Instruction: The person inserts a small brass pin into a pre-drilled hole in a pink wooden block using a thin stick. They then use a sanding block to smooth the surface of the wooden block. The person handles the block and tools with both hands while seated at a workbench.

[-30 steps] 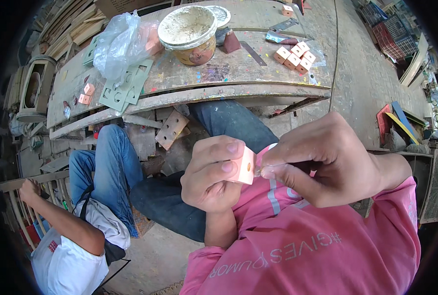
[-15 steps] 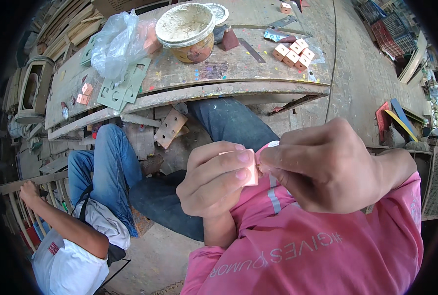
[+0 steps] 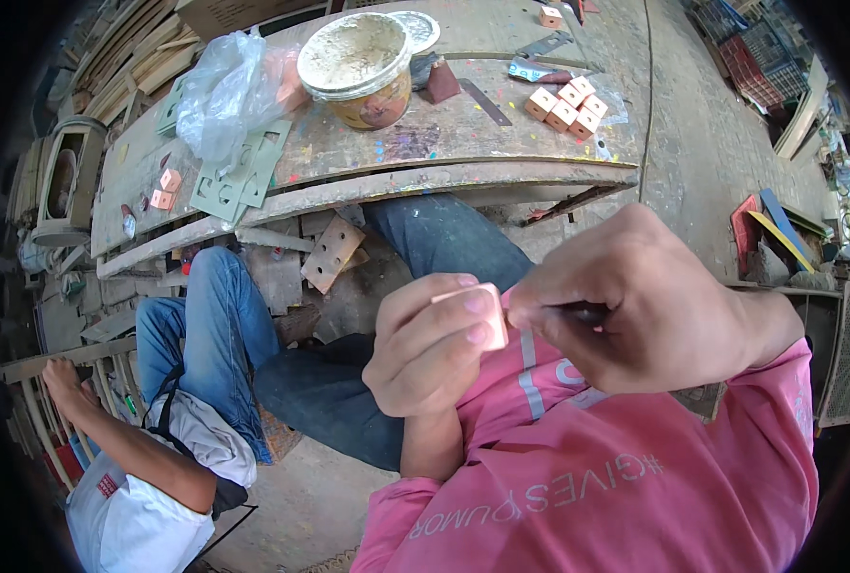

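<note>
My left hand (image 3: 423,351) is closed around a small pale wooden block (image 3: 498,317), holding it over my lap. Against the block's right face press the pinched fingertips of my right hand (image 3: 626,304). Whatever they grip, if anything, is too small and hidden to name. On the worktable (image 3: 339,172) beyond, several similar wooden blocks (image 3: 563,116) with a dark hole in the visible faces sit grouped at the right. Two more blocks (image 3: 164,189) lie at the table's left end, and another block (image 3: 549,16) sits at the back.
A plaster-crusted bucket (image 3: 372,103) stands mid-table, beside a clear plastic bag (image 3: 217,105) and green stencil sheets (image 3: 239,177). A dark red wedge (image 3: 442,80) and a flat metal strip (image 3: 485,102) lie to its right. Another person (image 3: 148,477) sits close on my left.
My left hand and the block have shifted slightly right, and the block has tilted. My right hand has risen a little, its fingertips still at the block's side.
</note>
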Demonstrator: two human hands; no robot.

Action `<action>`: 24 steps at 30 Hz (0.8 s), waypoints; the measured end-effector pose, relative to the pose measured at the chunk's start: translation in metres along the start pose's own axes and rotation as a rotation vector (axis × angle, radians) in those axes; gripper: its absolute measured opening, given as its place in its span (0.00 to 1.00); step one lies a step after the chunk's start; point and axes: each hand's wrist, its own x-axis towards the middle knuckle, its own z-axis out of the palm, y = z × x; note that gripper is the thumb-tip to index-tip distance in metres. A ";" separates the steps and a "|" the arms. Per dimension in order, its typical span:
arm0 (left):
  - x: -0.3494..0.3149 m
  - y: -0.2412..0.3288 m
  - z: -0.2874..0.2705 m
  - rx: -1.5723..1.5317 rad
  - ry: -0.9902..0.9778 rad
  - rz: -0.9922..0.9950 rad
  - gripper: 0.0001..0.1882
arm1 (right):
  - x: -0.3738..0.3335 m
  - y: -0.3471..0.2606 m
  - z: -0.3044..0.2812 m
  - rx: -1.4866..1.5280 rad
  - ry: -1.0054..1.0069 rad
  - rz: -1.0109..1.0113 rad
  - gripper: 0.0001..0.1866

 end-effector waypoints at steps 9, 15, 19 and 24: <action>0.000 0.001 -0.003 -0.013 -0.086 -0.152 0.17 | -0.012 -0.012 0.006 -0.361 -0.004 0.063 0.12; -0.002 -0.001 -0.005 -0.035 -0.110 -0.079 0.17 | -0.007 0.000 -0.002 0.014 -0.079 0.051 0.09; -0.002 -0.001 -0.003 -0.121 -0.021 -0.108 0.17 | -0.003 0.007 0.001 0.215 -0.010 0.024 0.07; -0.011 -0.007 -0.001 -0.282 0.068 -0.248 0.18 | 0.000 -0.008 0.003 -0.086 0.045 -0.006 0.07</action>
